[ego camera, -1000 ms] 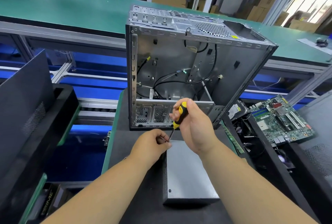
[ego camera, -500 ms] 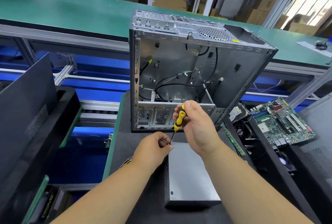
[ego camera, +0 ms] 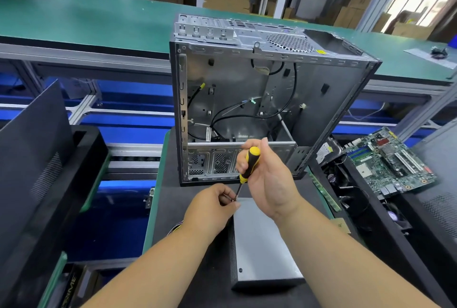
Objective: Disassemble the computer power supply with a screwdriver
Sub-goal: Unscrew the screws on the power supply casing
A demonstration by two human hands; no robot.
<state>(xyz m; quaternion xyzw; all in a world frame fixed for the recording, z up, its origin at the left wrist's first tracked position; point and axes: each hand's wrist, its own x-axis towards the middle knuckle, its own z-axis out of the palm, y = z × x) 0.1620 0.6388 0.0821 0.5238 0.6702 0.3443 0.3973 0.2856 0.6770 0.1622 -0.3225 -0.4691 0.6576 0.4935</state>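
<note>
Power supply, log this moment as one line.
right hand: grips screwdriver | left hand: pinches at tip | tip: far left corner of power supply | stage: unscrewing

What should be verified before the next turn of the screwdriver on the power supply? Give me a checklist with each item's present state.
1. Right hand grips the screwdriver handle: ok.
2. Screwdriver tip meets the far left corner of the power supply: ok.
3. Tip seated in a screw head: cannot tell, the left hand hides it.
4. Left hand's fingers pinch at the tip to steady it: ok.
5. Power supply lies flat on the black mat: ok.
6. Computer case stands clear behind the power supply: ok.
</note>
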